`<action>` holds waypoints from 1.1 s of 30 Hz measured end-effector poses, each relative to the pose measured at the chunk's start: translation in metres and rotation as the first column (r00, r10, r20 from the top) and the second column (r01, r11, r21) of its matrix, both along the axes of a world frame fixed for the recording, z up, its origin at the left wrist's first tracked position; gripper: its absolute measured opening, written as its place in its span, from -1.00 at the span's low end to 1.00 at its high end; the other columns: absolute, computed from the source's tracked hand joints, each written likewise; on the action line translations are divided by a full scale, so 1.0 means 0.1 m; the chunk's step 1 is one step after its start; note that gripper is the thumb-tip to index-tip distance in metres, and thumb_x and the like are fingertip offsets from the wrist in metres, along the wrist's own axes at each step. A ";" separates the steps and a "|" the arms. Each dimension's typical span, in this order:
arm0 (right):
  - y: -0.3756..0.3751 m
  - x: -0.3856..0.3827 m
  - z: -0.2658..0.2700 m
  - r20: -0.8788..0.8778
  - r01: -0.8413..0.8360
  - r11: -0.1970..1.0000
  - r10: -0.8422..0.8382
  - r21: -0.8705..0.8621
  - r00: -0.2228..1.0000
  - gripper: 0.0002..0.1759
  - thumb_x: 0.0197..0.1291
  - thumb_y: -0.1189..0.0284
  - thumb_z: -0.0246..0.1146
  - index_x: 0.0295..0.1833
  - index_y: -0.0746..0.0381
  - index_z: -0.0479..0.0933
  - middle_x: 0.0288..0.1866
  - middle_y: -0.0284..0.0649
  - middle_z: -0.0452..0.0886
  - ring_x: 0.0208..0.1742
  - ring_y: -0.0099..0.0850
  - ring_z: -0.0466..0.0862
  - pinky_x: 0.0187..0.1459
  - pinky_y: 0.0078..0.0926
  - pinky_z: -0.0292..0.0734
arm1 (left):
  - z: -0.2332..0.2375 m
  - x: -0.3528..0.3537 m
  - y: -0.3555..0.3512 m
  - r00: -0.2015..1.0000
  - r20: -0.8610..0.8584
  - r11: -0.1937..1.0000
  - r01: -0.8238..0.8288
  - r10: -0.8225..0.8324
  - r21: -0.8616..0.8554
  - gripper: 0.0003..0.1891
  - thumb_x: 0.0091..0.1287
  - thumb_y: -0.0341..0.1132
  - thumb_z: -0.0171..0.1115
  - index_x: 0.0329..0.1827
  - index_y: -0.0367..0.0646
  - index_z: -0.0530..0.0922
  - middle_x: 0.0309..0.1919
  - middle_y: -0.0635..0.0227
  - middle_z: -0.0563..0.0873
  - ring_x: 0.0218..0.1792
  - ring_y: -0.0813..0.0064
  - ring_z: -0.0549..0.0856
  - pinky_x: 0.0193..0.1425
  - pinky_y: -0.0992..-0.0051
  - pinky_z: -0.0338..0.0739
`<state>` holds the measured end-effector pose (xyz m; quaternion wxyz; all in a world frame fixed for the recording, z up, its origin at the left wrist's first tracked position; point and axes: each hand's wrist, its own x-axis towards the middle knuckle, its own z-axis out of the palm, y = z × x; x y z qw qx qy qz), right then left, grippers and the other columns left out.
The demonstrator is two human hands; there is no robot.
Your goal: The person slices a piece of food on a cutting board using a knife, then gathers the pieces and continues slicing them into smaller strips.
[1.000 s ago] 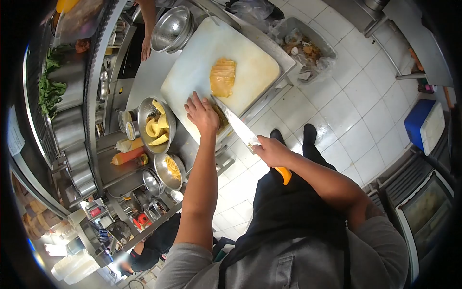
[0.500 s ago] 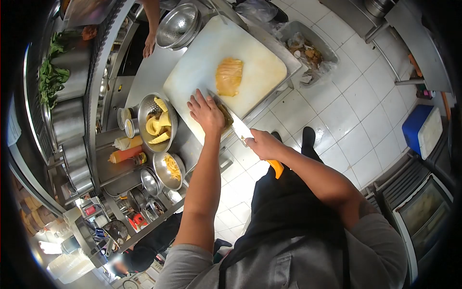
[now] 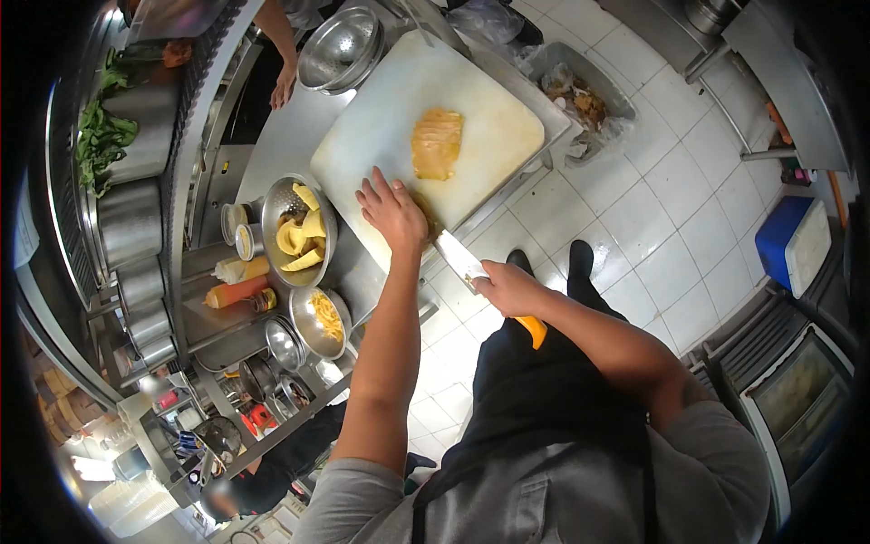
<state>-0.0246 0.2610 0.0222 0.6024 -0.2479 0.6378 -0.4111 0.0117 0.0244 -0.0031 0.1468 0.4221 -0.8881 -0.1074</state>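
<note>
My right hand (image 3: 507,286) is wrapped round the orange handle of a knife (image 3: 459,255). Its broad blade points up and left, the tip close to the near edge of the white cutting board (image 3: 362,136). My left hand (image 3: 396,218) lies with fingers stretched over the board's near left part. Beside and partly beneath that palm is a brownish-yellow piece of food (image 3: 428,210), mostly hidden. Farther up the board rests a flat, pale orange slab (image 3: 437,145) with cut lines across it; neither hand touches it.
Left of the board stand a colander with yellow peel-like pieces (image 3: 304,238) and a bowl of yellow strips (image 3: 323,317). Stacked metal bowls (image 3: 337,50) sit at the back, near another person's hand (image 3: 284,86). A lined waste bin (image 3: 589,100) is beyond the board's right side.
My right hand has drawn the knife right and slightly down, away from the brownish piece. My left hand stays over the piece, covering more of it. The view has shifted slightly.
</note>
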 end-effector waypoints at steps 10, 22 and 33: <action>-0.28 0.05 0.00 -0.027 0.039 0.997 -0.041 -0.071 0.999 -0.59 0.47 0.27 0.10 0.02 0.49 0.47 -0.44 0.13 0.66 -0.60 -0.13 0.70 -0.44 -0.16 0.62 | 0.02 -0.05 -0.01 0.999 0.031 0.999 -0.020 0.021 -0.049 -0.40 0.67 0.01 -0.22 0.66 -0.07 0.22 0.62 -0.13 0.20 0.64 -0.30 0.03 0.65 -0.22 -0.11; 0.58 0.13 0.11 -0.399 -0.254 0.967 0.228 -0.012 0.888 -0.58 0.44 0.17 0.17 0.00 0.37 0.57 -0.11 0.24 0.71 -0.01 0.17 0.71 0.03 0.04 0.59 | 0.42 -0.15 -0.94 0.889 0.366 0.863 0.395 -0.274 -0.315 -0.45 0.56 -0.08 0.04 0.55 -0.08 0.38 0.49 -0.04 0.43 0.56 -0.09 0.29 0.61 -0.07 0.15; 2.07 -0.30 0.41 -0.258 0.416 0.886 -0.362 0.202 0.896 -0.65 0.49 0.21 0.19 -0.11 0.35 0.47 -0.58 -0.23 0.54 -0.67 -0.44 0.58 -0.55 -0.40 0.49 | 0.57 0.09 -0.23 0.845 0.370 0.872 0.203 -0.386 0.445 -0.52 0.25 -0.16 0.44 0.13 -0.33 0.66 -0.04 -0.10 0.79 0.02 -0.06 0.76 0.20 0.13 0.63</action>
